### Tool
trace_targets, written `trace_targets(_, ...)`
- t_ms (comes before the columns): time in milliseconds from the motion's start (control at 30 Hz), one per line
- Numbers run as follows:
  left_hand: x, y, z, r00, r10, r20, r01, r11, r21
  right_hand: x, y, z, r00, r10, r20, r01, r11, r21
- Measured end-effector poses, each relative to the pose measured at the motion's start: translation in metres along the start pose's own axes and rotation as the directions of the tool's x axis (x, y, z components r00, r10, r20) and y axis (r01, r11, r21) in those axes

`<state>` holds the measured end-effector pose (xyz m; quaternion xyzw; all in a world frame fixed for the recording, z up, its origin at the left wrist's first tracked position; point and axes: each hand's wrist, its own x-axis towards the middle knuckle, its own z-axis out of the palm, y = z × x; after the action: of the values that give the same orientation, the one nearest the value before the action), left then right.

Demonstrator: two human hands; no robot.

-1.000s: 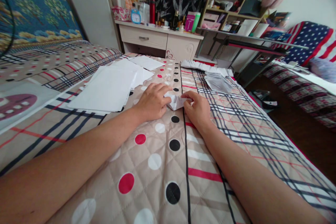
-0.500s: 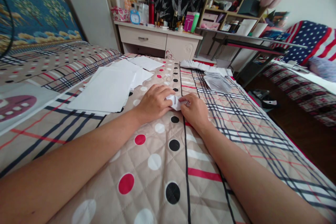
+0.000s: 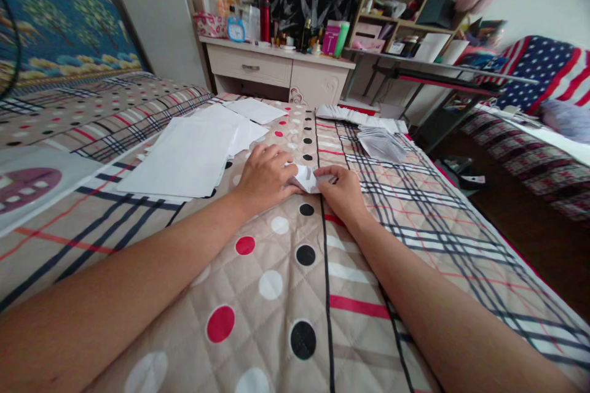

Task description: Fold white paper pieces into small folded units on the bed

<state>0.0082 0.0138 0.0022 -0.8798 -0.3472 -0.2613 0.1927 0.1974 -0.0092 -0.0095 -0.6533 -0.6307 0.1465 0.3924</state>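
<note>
A small folded piece of white paper (image 3: 306, 178) lies on the quilted bedspread (image 3: 286, 295) between my two hands. My left hand (image 3: 265, 177) rests on its left side, fingers curled and pressing on the paper. My right hand (image 3: 343, 191) pinches its right edge with thumb and fingers closed. Both forearms stretch out over the bed toward it.
A stack of white sheets (image 3: 184, 156) lies left of my hands, with more sheets (image 3: 255, 110) behind. Folded paper pieces (image 3: 382, 144) pile up at the right near the bed's edge. A dresser (image 3: 276, 70) and shelves (image 3: 401, 6) stand beyond; dark floor lies to the right.
My hands have drawn closer together on the paper, which looks more tightly folded. My right hand shifted slightly left and away from me.
</note>
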Motion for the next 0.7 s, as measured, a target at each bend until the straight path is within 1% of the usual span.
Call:
trace_targets(67,-0.001,0.001,0.0,0.998,-0.069,0.001,0.069,0.998,0.01,0.0,0.001,0.0,1.0,0.004,-0.018,-0.003,0.999,0.054)
trace_targets(133,-0.001,0.002,0.0,0.994,-0.112,-0.015,0.113,0.994,0.002,-0.001,0.001,0.001,0.998,-0.03,-0.058,0.035,0.996,0.084)
trace_targets(200,-0.001,0.001,0.002,0.989,-0.142,-0.029,0.141,0.99,-0.024,-0.002,0.0,0.001,0.991,-0.083,-0.107,0.095,0.989,0.117)
trace_targets(267,-0.001,0.0,0.005,0.989,-0.143,-0.02,0.141,0.987,-0.071,-0.003,-0.001,0.002,0.983,-0.124,-0.138,0.143,0.979,0.143)
trace_targets(333,-0.002,-0.003,0.008,0.992,-0.126,-0.002,0.124,0.984,-0.13,-0.003,-0.001,0.002,0.981,-0.142,-0.13,0.161,0.976,0.145)
trace_targets(400,-0.002,-0.007,0.013,0.991,-0.135,-0.007,0.131,0.969,-0.211,-0.004,-0.002,0.002,0.985,-0.156,-0.077,0.164,0.979,0.12)
trace_targets(467,-0.003,-0.012,0.017,0.981,-0.194,-0.023,0.175,0.926,-0.334,-0.005,-0.002,0.002,0.984,-0.179,-0.009,0.179,0.981,0.081)
trace_targets(533,-0.004,-0.016,0.023,0.967,-0.253,-0.017,0.215,0.854,-0.473,-0.005,-0.001,0.002,0.977,-0.207,0.039,0.205,0.977,0.058)
trace_targets(600,-0.004,-0.018,0.027,0.959,-0.283,0.013,0.24,0.784,-0.572,-0.004,0.0,0.002,0.973,-0.224,0.049,0.221,0.974,0.057)
trace_targets(700,-0.005,-0.019,0.028,0.951,-0.304,0.055,0.269,0.727,-0.632,-0.002,0.001,0.002,0.975,-0.219,0.043,0.216,0.974,0.072)
